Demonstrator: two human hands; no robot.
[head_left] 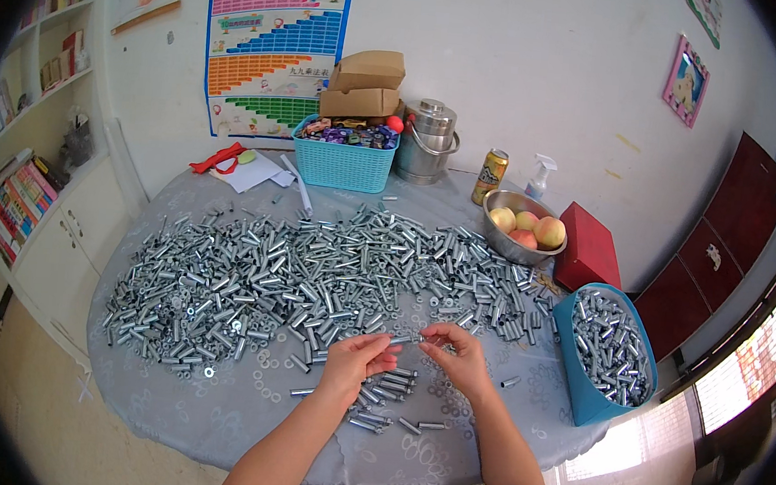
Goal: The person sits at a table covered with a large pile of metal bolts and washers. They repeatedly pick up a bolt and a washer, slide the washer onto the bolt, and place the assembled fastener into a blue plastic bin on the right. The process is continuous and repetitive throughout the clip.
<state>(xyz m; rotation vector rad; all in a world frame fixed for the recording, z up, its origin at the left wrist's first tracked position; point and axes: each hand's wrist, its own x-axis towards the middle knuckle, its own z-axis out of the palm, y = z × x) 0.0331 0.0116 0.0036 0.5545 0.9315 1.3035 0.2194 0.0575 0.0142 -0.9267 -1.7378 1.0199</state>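
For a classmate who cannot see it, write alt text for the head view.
Two bare hands, left hand and right hand, hold a small metal bolt between them over a round table heaped with metal bolts; a blue bin holds more.

a slim silver metal sleeve [409,339] is lying level between the fingertips of the left hand [356,360] and the right hand [457,356], just above the grey tablecloth at the near middle of the table. it is sitting at the near edge of the wide heap of like silver sleeves [312,278], with a small loose cluster of sleeves [385,399] lying just nearer.
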